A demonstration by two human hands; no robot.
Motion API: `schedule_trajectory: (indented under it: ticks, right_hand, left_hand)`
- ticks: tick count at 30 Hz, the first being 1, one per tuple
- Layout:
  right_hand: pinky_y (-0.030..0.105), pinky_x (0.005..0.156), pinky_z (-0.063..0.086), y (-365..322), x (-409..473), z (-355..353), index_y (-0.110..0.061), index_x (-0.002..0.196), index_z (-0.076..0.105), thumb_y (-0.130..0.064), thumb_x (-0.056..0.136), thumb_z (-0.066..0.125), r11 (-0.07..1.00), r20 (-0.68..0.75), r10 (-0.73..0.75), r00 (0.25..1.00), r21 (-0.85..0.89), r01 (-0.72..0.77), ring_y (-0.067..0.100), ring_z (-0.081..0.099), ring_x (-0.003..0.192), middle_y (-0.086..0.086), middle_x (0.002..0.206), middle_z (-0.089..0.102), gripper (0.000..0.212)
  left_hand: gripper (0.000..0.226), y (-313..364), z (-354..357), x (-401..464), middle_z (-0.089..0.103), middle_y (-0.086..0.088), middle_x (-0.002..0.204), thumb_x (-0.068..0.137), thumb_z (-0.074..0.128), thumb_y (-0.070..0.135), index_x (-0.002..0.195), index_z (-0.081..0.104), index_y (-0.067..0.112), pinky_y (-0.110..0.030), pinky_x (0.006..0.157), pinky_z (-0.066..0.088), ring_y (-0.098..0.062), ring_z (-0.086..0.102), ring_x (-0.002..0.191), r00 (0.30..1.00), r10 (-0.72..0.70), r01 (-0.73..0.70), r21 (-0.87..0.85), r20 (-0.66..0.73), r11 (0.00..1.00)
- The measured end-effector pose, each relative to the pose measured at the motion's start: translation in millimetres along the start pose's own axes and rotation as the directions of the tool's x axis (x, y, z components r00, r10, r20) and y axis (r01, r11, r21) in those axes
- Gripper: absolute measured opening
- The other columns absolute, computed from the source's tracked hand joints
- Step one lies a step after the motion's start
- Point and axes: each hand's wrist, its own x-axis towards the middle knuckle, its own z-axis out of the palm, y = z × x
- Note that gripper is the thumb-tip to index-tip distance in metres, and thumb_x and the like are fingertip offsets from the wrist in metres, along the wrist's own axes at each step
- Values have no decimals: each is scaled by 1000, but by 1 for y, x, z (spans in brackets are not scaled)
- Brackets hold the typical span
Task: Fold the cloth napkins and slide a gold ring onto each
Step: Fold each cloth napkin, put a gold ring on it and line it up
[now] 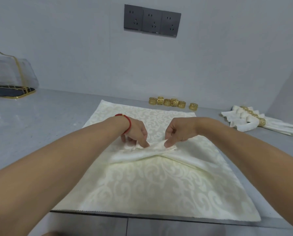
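Napkin, cream with a swirl pattern, lies spread on the grey bench and fills the centre and lower part of the frame. Its near edge reaches the front edge of the bench. Across the middle of the napkin the cloth is gathered into a raised fold that runs from left to right.

Both hands meet at the top of this fold, just above the centre of the frame. The left hand has the fingers curled down and pinches the cloth at the left end of the gathered part. A red bracelet is around the left wrist. The right hand also has curled fingers and pinches a lifted corner of the cloth between thumb and fingers. The two hands are near each other but they do not touch.

Behind the napkin, close to the wall, six gold rings stand in a loose row; the last one on the right stands a little apart. At the right edge of the frame lie finished napkins, each with a gold ring on it, side by side.

In the upper left of the frame there is a grey bag with gold trim. On the wall at the top are three dark sockets.
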Motion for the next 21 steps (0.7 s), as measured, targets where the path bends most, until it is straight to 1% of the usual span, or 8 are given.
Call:
schedule_trajectory:
  ticks: [3,5,7,8,10,14,17,21]
  right_hand:
    - [28,77,45,2,8,6,-33,70,75,-46,79,85,999,-51,-30,998,-22,29,9,51,68,-22,61,56,17]
    - [31,83,50,1,10,8,-32,73,77,-47,76,86,996,-87,-77,993,-50,72,12,57,76,-16,77,62,18]
    - [36,93,55,0,12,8,-31,76,78,-49,74,87,990,-108,-103,989,-113,91,14,64,93,-9,98,70,20]
    - [38,96,54,-1,13,9,-31,76,77,-49,74,87,986,-108,-110,988,-134,95,15,65,98,-7,101,71,21]
    - [39,95,54,-4,15,10,-32,75,74,-50,73,87,981,-104,-101,989,-174,82,15,65,98,-9,100,71,23]
    - [30,83,53,-8,20,11,-23,83,76,-50,75,87,966,-94,-84,992,-253,58,10,63,86,-15,86,67,31]
    - [31,84,54,-8,22,11,-27,74,74,-54,72,87,962,-93,-81,992,-267,54,8,63,85,-16,84,68,30]
    - [36,87,57,-10,23,10,-28,74,74,-56,71,87,952,-104,-79,991,-304,44,13,67,88,-11,89,73,31]
  left_hand:
    - [27,0,-1,2,59,3,64,82,76,46,73,64,24,-31,70,54,-18,56,65,1000,-4,4,-14,18,1000]
    - [27,0,-1,2,59,3,64,83,76,46,74,64,23,-32,71,54,-18,56,64,1000,-2,3,-13,29,1000]
    - [27,2,-4,1,60,2,65,84,75,45,76,64,21,-32,73,56,-19,57,65,999,9,-9,-5,45,1000]
    - [27,2,-4,1,61,1,66,85,75,44,76,64,21,-32,74,57,-18,58,66,999,15,-15,-1,52,1000]
    - [26,4,-8,-2,64,-1,72,86,74,42,77,64,20,-32,74,58,-16,62,66,998,35,-36,16,58,999]
    - [22,6,-9,-7,69,-3,85,86,74,41,79,67,21,-29,75,58,-12,66,71,996,77,-79,47,47,996]
    - [21,9,-8,-17,69,7,86,84,75,43,80,72,23,-27,77,57,-9,65,78,997,78,-78,27,-23,997]
    - [40,26,2,-22,66,11,104,78,74,59,101,70,27,-31,85,58,-11,64,95,991,75,-70,49,-109,996]
